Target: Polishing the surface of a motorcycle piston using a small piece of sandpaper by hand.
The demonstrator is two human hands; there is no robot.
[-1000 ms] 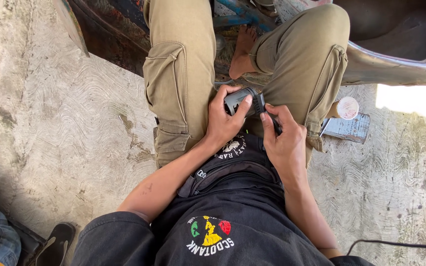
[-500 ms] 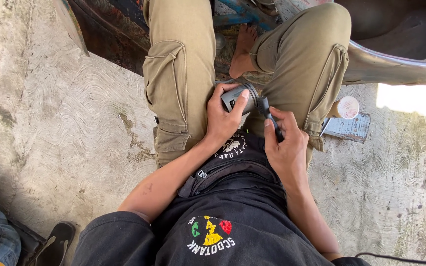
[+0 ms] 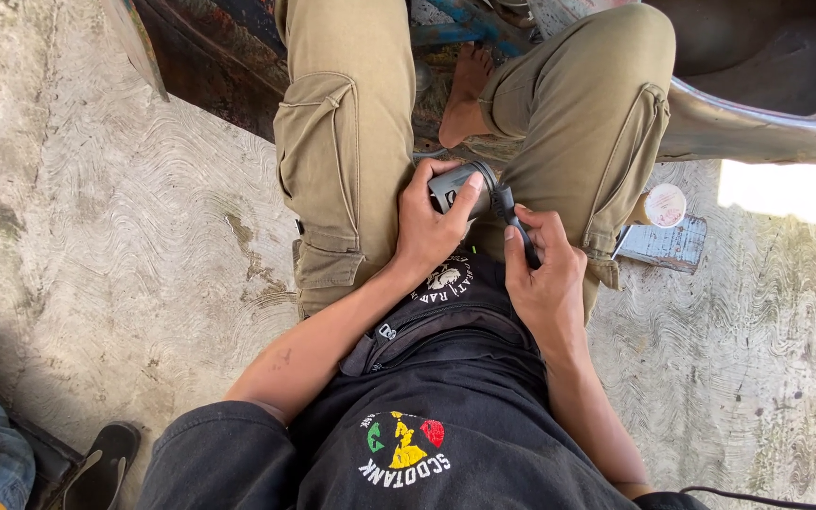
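We judge the work midway: our left hand (image 3: 432, 231) grips the grey cylindrical part (image 3: 460, 186) on our lap, our right hand (image 3: 545, 279) clasping the black tool (image 3: 514, 219) against its end.

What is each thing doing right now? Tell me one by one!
left hand: wrapped around the grey part, thumb on top
right hand: closed on the black tool
grey part: held in the lap, between the knees
black tool: tilted, its tip against the grey part
small round container: standing on the flat grey block
flat grey block: lying on the concrete floor
black sandal: lying on the floor, nobody wearing it
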